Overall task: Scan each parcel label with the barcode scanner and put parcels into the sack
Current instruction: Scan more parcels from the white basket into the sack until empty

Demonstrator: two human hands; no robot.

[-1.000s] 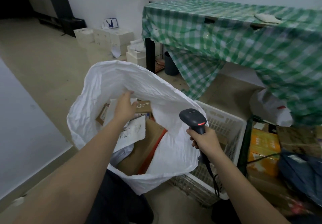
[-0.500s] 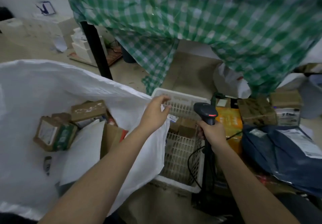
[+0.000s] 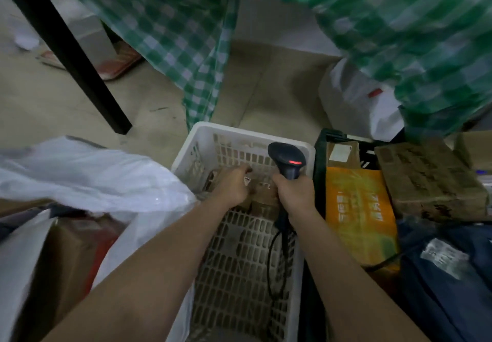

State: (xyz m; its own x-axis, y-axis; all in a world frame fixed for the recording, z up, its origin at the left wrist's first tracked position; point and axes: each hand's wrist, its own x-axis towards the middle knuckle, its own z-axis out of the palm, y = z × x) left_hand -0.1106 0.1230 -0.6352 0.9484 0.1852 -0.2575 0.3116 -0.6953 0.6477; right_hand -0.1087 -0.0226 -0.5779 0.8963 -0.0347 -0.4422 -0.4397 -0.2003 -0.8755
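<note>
Barcode scanner (image 3: 287, 161), red light lit, is gripped upright in the right hand (image 3: 294, 192) over the white basket (image 3: 247, 134), where the left hand (image 3: 232, 186) reaches onto small brown parcels (image 3: 263, 200), grasp unclear; white sack (image 3: 93, 176) lies just left.

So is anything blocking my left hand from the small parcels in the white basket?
Nothing visible does. The left hand is inside the white basket, already at the small brown parcels; whether it grips one is unclear.
</note>
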